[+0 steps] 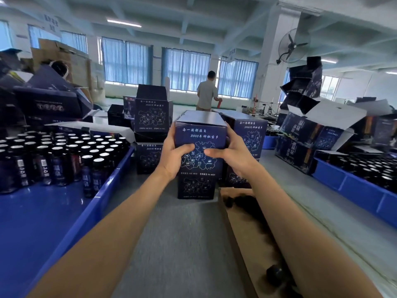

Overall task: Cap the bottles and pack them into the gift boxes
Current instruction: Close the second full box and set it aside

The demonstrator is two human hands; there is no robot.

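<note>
Navy gift box (198, 134) gripped between left hand (174, 153) and right hand (231, 152), arms outstretched.

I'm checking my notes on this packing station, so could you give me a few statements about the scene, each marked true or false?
1. The left hand and the right hand grip the same gift box. True.
2. The top flaps of the held gift box stand open. False: its top is closed.
3. Bottles stand in a blue tray on the person's left. True.
4. The wall fan hangs on the left wall. False: it is mounted on the pillar at the right.
5. Nobody else is in the room. False: a person stands by the windows at the back.
</note>
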